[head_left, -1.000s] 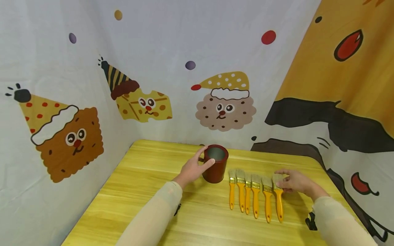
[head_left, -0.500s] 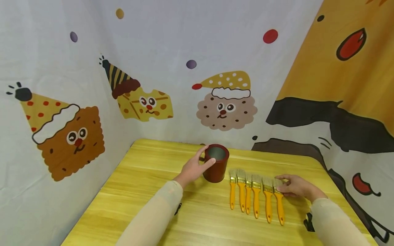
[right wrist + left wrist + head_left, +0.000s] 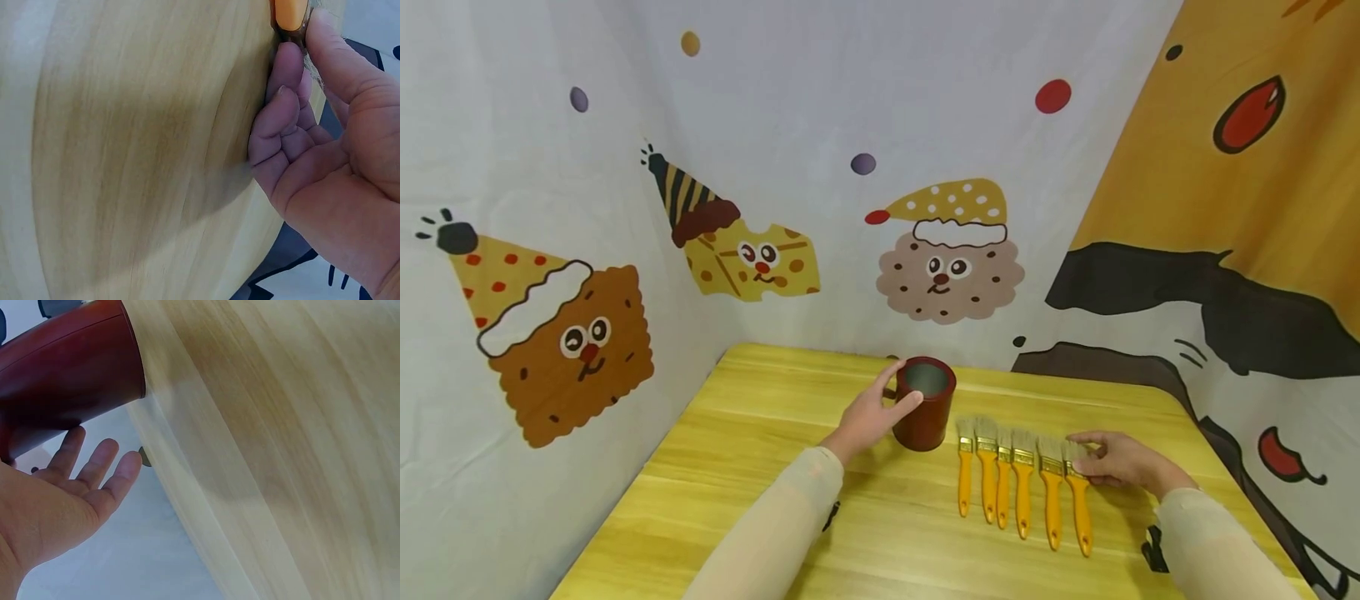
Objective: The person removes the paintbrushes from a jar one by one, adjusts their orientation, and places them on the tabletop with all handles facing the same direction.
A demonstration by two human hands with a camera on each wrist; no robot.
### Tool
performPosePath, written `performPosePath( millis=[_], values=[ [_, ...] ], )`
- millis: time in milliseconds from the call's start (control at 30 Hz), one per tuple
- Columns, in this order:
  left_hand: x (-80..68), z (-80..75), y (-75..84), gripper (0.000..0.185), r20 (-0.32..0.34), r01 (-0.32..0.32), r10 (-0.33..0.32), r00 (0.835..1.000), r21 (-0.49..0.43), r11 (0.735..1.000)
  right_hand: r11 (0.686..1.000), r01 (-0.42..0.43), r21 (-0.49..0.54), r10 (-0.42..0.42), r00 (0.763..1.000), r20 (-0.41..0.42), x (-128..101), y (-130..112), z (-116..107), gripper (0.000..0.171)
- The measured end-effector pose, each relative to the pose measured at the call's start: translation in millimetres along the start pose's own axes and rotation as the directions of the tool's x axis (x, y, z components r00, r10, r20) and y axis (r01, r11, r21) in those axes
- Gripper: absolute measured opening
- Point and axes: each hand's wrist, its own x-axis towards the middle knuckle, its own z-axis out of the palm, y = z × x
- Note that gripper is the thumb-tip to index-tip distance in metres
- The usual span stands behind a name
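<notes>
We worked on a yellow wooden worktop (image 3: 760,467) with a visible plank grain, which stood in a corner closed off by printed cloth (image 3: 625,208). The cloth was white and showed cartoon biscuits and a piece of cheese in party hats, with coloured dots above; on the right side it turned into a big orange and black figure.

In the head view, our left hand (image 3: 868,414) was around the dark red cup (image 3: 925,403), with the thumb near the front of the rim and the fingers behind the far side. The cup stood upright near the back middle of the worktop, and its inside looked grey. Just to the right of it lay a row of six paintbrushes (image 3: 1015,475) with orange handles, bristles pointing to the wall. Our right hand (image 3: 1120,460) rested at the rightmost brush (image 3: 1077,496), at its metal band.

The left wrist view showed what the head view did not: the fingers (image 3: 94,465) were rather straight and spread along the cup (image 3: 69,375), not tightly curled. The right wrist view showed the thumb and forefinger (image 3: 284,75) pinching the brush (image 3: 289,14) at its band, while the other fingers were curled against the wood.
</notes>
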Motion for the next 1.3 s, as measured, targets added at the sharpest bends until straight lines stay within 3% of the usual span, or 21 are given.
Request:
performPosePath(
  millis=[433,733,1000,1167,1300],
  values=[
    [1.3,1.1,-2.8,0.066,0.003,0.003,-0.003,1.000,-0.012,1.000,1.000,0.020,0.010,-0.020,1.000,0.017,-0.9,0.2,0.3,0.076],
    [2.3,-0.1,-2.8,0.071,0.023,-0.037,0.038,0.999,-0.051,0.998,1.000,0.022,-0.003,-0.022,1.000,0.018,-2.1,5.1,0.5,0.076],
    [7.6,-3.5,-3.8,0.070,0.011,-0.056,0.056,0.998,-0.024,0.998,0.999,0.016,-0.030,-0.016,1.000,0.000,0.8,3.0,-0.6,0.075],
    [7.5,-9.7,-2.6,0.078,0.000,-0.097,0.097,0.995,0.027,0.995,0.999,0.014,-0.039,-0.014,1.000,-0.012,1.5,-2.2,2.3,0.075],
    [5.8,-17.2,-0.8,0.073,-0.017,-0.103,0.104,0.994,0.074,0.992,0.999,-0.007,-0.033,0.005,0.999,-0.033,2.4,-4.7,4.2,0.075]
  ],
)
